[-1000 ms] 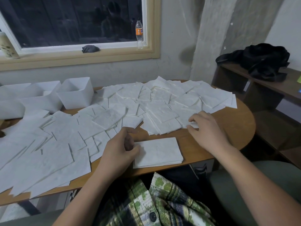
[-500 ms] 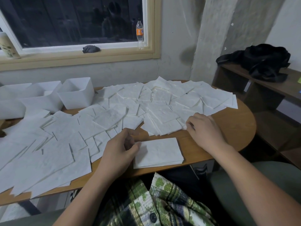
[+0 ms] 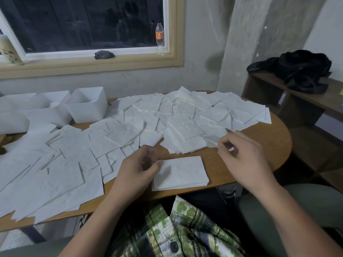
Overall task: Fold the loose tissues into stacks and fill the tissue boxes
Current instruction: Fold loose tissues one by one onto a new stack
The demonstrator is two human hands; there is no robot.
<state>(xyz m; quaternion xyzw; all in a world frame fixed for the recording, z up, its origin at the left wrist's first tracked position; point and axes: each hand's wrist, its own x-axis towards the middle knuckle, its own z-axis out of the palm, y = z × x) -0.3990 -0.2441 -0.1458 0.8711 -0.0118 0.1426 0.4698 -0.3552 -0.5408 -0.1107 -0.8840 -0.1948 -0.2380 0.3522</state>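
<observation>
A neat folded tissue stack (image 3: 182, 172) lies at the table's near edge. My left hand (image 3: 136, 170) holds its left edge, thumb on top and fingers curled beside it. Loose white tissues (image 3: 130, 132) cover most of the round wooden table (image 3: 259, 143) in overlapping sheets. My right hand (image 3: 243, 157) hovers at the right end of the spread with fingers curled, pinching the edge of a loose tissue (image 3: 213, 139). Three open white tissue boxes (image 3: 87, 108) stand at the back left; a little tissue shows inside them.
A window sill behind the table holds an orange-label bottle (image 3: 160, 38), a dark cloth (image 3: 104, 54) and a patterned cup (image 3: 9, 51). A wooden shelf (image 3: 306, 101) with a black bag (image 3: 298, 69) stands to the right. My plaid shirt fills the bottom.
My right hand has drawn back from lying flat on the loose tissues and curled its fingers at one sheet's edge. My left hand and the folded stack have stayed put.
</observation>
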